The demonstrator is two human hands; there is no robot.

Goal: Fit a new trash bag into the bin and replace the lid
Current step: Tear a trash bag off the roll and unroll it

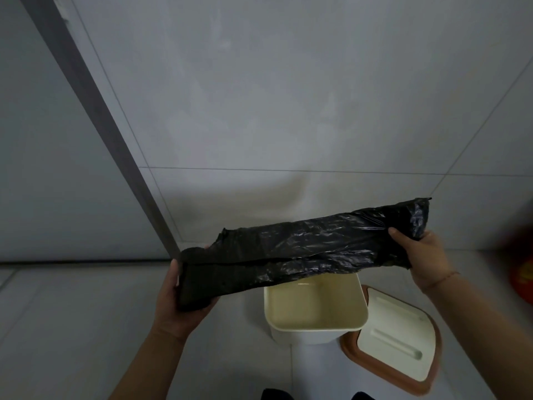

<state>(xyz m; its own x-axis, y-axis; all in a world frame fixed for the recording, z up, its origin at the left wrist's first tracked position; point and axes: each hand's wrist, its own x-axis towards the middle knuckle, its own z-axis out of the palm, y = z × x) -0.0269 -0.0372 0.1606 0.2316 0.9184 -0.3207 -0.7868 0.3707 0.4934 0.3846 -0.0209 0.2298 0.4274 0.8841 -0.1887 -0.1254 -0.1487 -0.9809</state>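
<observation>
A black trash bag (302, 246) is stretched out flat between both hands, above and behind the bin. My left hand (176, 307) grips its thicker, still-folded left end. My right hand (421, 255) pinches the right end, thumb on top. Below the bag stands a cream square bin (357, 319), open and with no liner inside. Its lid (398, 342), cream with an orange-brown rim, lies flat on the floor to the right of the bin, touching or nearly touching it.
A grey tiled wall (288, 96) rises right behind the bin, with a grey vertical strip (115, 145) at the corner to the left. A blurred red object (522, 272) sits at the right edge. Dark toe tips (274, 395) show at the bottom edge.
</observation>
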